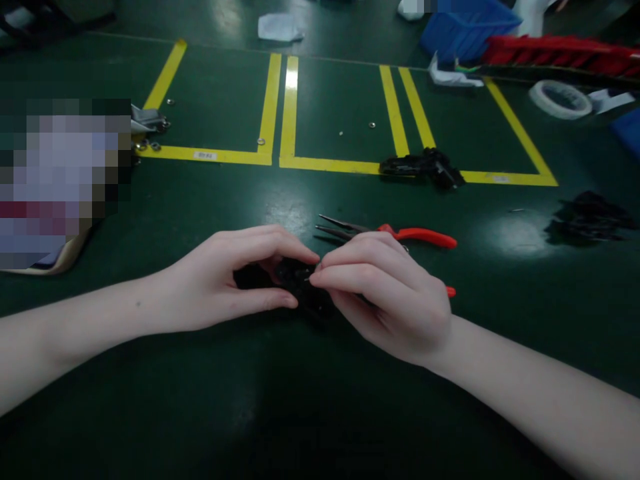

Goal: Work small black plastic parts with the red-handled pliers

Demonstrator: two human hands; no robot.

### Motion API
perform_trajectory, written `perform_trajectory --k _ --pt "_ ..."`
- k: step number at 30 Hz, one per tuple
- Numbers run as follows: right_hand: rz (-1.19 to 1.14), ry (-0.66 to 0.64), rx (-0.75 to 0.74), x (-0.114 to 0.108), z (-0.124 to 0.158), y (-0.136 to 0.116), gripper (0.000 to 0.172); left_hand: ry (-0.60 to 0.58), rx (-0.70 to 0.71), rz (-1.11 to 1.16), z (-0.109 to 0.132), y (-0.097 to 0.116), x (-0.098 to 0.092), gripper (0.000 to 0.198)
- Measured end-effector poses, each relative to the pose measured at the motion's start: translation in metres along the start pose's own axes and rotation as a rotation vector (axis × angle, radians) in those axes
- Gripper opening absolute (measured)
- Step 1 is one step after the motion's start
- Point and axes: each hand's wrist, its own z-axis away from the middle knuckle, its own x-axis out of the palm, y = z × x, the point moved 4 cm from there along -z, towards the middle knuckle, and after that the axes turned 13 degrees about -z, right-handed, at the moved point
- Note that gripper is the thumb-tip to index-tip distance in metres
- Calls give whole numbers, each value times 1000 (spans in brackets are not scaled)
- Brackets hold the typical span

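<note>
Both my hands meet over a small black part [299, 280] just above the dark green table [320, 400]. My left hand [235, 280] curls round the part's left side, thumb below and fingers above. My right hand [385, 293] pinches its right side with bent fingers. Much of the part is hidden by my fingers. Just behind my right hand lie red-handled needle-nose pliers [400, 235], their jaws apart and pointing left; my right hand covers their lower handle.
Yellow tape lines [280, 100] mark boxes on the table. A black part [425, 167] lies on one line, and a black pile [590, 217] sits at right. Small washers [261, 141] lie scattered. A tape roll [560, 99], blue bins [465, 27] and a red object [560, 50] stand at the back right.
</note>
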Motion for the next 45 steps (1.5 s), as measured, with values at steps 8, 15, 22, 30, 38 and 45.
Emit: perform_trajectory --k 8,15,22,30,38,45 --pt "11 -31 -11 5 1 0 12 -9 -30 -8 -2 -1 2 36" --pt "23 -26 -12 6 1 -1 10 -23 -28 -7 -3 0 2 38" --pt "19 -13 -29 8 0 -3 9 -25 -48 -33 -3 1 2 40" --pt "158 -48 -84 10 1 -14 17 17 -45 -54 0 0 0 40" --pt "131 -31 -45 13 0 -11 16 43 -30 -85 -1 4 0 36" --pt "-130 28 128 8 -1 -1 9 81 -14 -116 -1 6 -2 39"
